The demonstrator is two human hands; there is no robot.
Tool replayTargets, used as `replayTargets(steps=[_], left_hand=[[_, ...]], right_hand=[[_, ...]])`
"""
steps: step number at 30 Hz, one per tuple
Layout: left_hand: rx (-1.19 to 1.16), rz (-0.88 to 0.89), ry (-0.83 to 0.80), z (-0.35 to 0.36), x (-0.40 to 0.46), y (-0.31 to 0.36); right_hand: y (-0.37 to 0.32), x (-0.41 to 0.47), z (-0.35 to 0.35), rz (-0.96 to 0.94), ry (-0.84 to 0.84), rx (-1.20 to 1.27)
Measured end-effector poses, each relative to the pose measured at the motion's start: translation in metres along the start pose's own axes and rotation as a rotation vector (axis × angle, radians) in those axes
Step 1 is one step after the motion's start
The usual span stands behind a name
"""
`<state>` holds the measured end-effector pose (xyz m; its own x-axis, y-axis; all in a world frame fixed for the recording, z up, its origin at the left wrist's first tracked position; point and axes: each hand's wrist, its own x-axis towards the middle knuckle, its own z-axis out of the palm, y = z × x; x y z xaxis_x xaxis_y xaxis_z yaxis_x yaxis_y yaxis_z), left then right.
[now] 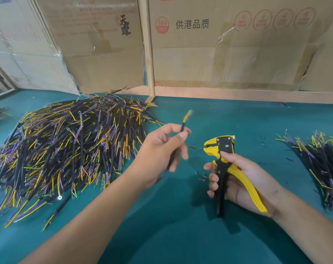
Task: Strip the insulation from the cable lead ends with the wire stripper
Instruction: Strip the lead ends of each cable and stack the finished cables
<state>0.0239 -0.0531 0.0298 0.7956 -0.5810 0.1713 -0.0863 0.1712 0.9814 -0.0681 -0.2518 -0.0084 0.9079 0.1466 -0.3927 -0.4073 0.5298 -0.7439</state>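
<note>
- Cable (182,128), head view: held up above the green table (180,235), near frame centre. Black jacket, blurred yellow/purple lead ends (187,115) fanning out toward 1 o'clock from the grip.
- Left hand (161,147): thumb and forefinger pinch the jacket just below the leads; other fingers loosely curled. Rest of the cable runs down behind the palm toward 7 o'clock, mostly hidden.
- Right hand (236,178): wrapped round the wire stripper (223,162), at 4 o'clock from the cable, apart from it. Thumb on the black body, fingers round the black handle, yellow handle across the palm.
- Stripper head points to 11 o'clock; its jaws look parted, handles not squeezed. Leads not in them yet.
- Judgement: step in hand is feeding the lead ends into the stripper.
- To do it well: steady the cable first, since the tips are motion-blurred. Keep the pinch close to the leads so they don't flex away.
- Bring the leads in square to the blade and seat them side by side, same depth, so strip lengths match.
- One firm squeeze, full release before withdrawing. Risk: leads crossing or one slipping out, giving nicked strands.
- Unstripped pile (66,149) lies at 9 o'clock; smaller pile (321,161) at 3 o'clock, likely finished. Insulation offcuts (201,179) are scattered around the stripper.
</note>
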Motion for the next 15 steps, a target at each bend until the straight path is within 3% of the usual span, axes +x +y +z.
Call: replayTargets(steps=[5,9,15], left_hand=[[0.062,0.019,-0.115,0.009,-0.005,-0.002],[0.086,-0.018,-0.135,0.022,-0.009,-0.007],[0.155,-0.037,-0.186,0.035,-0.017,-0.008]], right_hand=[[0.004,-0.017,0.021,-0.269,0.007,0.127],[0.009,-0.022,0.032,-0.497,0.14,-0.043],[0.012,-0.021,0.035,-0.621,0.245,-0.099]])
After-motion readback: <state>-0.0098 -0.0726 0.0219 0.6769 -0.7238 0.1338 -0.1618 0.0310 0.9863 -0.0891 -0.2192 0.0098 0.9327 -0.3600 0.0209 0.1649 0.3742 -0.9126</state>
